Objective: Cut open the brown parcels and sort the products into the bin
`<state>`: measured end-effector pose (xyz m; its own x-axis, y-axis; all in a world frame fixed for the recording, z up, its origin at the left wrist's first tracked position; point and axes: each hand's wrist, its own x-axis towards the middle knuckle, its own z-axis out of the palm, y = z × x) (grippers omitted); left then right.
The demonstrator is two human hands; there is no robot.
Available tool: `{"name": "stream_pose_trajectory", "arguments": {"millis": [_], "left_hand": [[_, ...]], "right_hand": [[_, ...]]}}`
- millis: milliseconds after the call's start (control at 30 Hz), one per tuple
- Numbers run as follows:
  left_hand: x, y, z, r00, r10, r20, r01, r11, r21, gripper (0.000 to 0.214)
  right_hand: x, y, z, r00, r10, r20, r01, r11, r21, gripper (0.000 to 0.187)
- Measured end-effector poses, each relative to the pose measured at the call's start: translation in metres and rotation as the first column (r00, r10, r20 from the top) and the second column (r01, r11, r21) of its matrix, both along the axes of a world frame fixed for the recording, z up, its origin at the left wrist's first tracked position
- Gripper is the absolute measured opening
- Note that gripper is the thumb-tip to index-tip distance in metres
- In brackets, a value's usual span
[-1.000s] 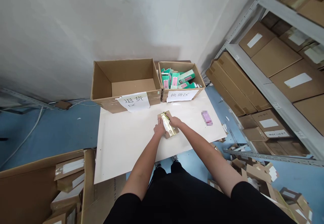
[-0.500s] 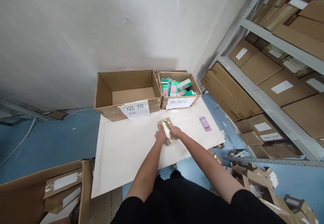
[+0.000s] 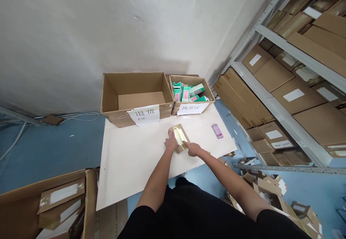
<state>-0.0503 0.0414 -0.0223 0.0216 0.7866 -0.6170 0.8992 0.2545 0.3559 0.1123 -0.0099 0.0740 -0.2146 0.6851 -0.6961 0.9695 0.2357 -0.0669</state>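
A small brown cardboard parcel (image 3: pixel 178 137) sealed with shiny clear tape lies on the white table (image 3: pixel 129 159). My left hand (image 3: pixel 171 144) presses on the parcel's left side with its fingers curled over the edge. Closed in a pinch at the parcel's near right corner, my right hand (image 3: pixel 193 149) grips something thin that I cannot make out. Behind the parcel stand two open cartons: a large one (image 3: pixel 135 95) with a paper label and nothing visible inside, and a smaller labelled one (image 3: pixel 190 95) filled with green and pink product boxes.
A blurred pink object (image 3: pixel 217 131) lies on the table's right part. Metal shelving (image 3: pixel 283 88) with stacked brown cartons runs along the right. Flattened and torn cartons (image 3: pixel 270 192) litter the blue floor at lower right. A big carton of taped parcels (image 3: pixel 48 206) sits lower left.
My right hand has slid from the top of the parcel back toward me, to its near right corner. The left hand stays on the parcel's left side. The camera shifted slightly.
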Motion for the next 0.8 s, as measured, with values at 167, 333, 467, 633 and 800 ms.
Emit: {"name": "stream_pose_trajectory", "arguments": {"millis": [167,333,467,633,800], "left_hand": [[0.001,0.000,0.003,1.000,0.000,-0.004,0.000,1.000,0.023,0.133],[0.000,0.001,0.008,0.997,-0.046,-0.061,0.047,0.999,0.022,0.131],[0.005,0.002,0.011,0.990,-0.075,-0.116,0.076,0.997,0.002,0.129],[0.018,0.001,0.012,0.984,-0.036,-0.175,0.036,0.999,-0.003,0.129],[0.025,-0.001,0.017,0.979,-0.018,-0.203,0.024,0.999,0.028,0.122]], "right_hand": [[0.015,-0.027,0.015,0.998,0.031,0.062,-0.029,0.999,-0.039,0.091],[0.040,-0.037,0.019,0.978,-0.184,-0.102,0.191,0.979,0.064,0.062],[0.046,-0.051,-0.015,0.860,-0.455,-0.232,0.505,0.825,0.254,0.067],[0.039,-0.031,-0.066,0.741,-0.601,-0.299,0.665,0.717,0.209,0.084],[0.050,0.025,-0.084,0.671,-0.657,-0.343,0.713,0.699,0.055,0.114]]}}
